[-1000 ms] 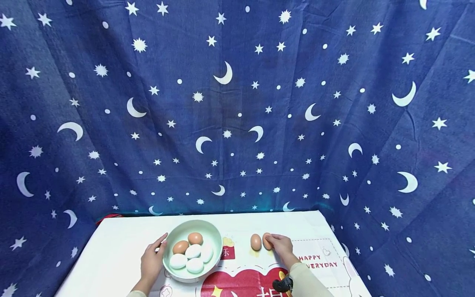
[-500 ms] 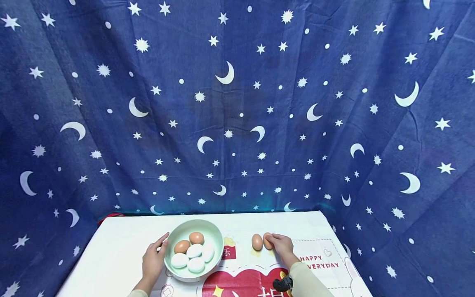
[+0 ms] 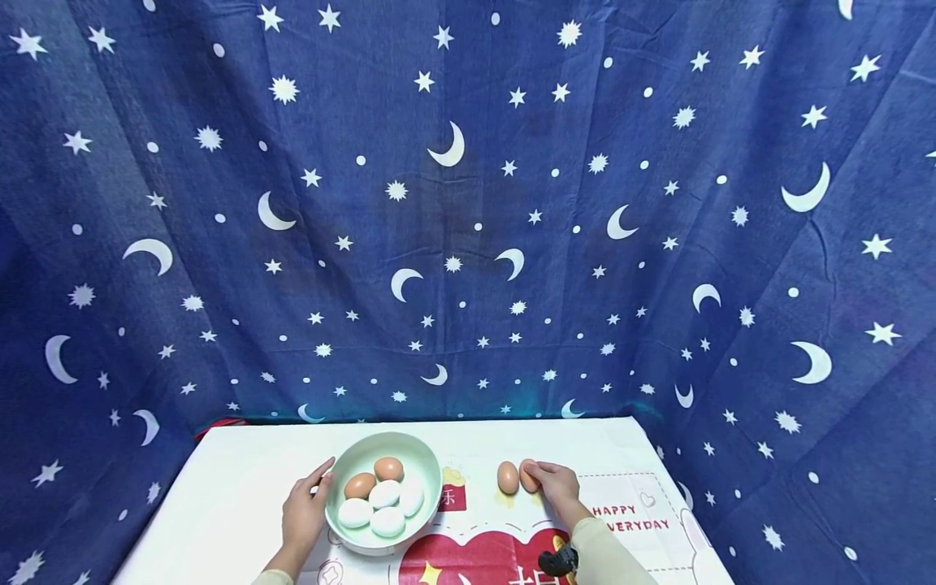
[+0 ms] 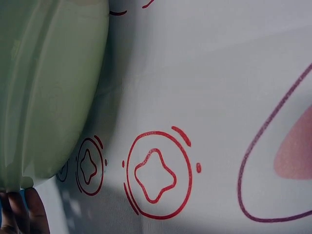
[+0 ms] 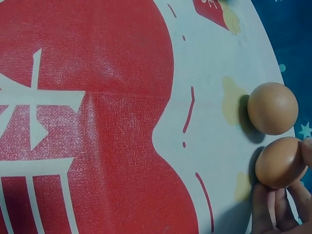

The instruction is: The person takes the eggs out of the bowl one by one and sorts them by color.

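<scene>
A pale green bowl (image 3: 431, 487) stands left of the table's middle, with two brown eggs (image 3: 388, 469) and several white eggs (image 3: 387, 522) inside. My left hand (image 3: 302, 513) is at its left side, thumb and fingers spread at the rim. Fingertips (image 4: 36, 207) touch the bowl's green wall (image 4: 58, 87) in the left wrist view. To the right, my right hand (image 3: 557, 487) pinches a brown egg (image 5: 281, 162) between thumb and fingers, low over the tablecloth. Close beside it on the cloth is another brown egg (image 5: 273, 108).
A white tablecloth (image 3: 249, 471) with a red heart print (image 3: 453, 561) covers the table. Dark blue curtains (image 3: 468, 203) with stars and moons hang behind it and along both sides. A black band (image 3: 559, 561) is on my right wrist.
The whole head view has shifted slightly to the right. Both hands, the bowl and the eggs keep their places relative to one another.
</scene>
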`<state>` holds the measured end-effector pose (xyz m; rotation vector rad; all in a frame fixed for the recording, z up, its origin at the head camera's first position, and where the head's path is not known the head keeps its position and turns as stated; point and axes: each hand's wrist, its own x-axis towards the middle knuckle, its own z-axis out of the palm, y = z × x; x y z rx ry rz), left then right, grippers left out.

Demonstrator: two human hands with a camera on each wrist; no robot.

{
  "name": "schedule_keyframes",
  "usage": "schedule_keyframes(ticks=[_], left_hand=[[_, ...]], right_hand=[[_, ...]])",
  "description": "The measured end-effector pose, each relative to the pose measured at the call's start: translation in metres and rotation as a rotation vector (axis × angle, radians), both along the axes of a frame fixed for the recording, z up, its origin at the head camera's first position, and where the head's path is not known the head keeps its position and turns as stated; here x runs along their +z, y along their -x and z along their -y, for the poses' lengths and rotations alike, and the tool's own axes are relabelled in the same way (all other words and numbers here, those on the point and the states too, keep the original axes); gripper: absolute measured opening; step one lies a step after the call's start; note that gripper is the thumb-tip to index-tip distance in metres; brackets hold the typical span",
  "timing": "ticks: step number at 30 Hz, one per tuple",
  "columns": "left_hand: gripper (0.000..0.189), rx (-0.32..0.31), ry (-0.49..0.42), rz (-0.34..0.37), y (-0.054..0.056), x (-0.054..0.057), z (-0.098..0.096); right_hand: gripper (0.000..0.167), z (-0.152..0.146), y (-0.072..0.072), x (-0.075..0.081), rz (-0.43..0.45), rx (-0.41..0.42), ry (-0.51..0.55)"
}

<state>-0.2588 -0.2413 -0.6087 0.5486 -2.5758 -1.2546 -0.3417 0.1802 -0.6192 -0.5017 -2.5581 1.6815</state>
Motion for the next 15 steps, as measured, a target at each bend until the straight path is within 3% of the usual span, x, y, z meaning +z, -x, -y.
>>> schedule_keyframes(ticks=[15], left_hand=[[0.041,-0.003,0.01,-0.003,0.0004,-0.0001,0.0004]], right_hand=[[0.052,0.0024,-0.004,0.0044,0.007,0.02,0.001]])
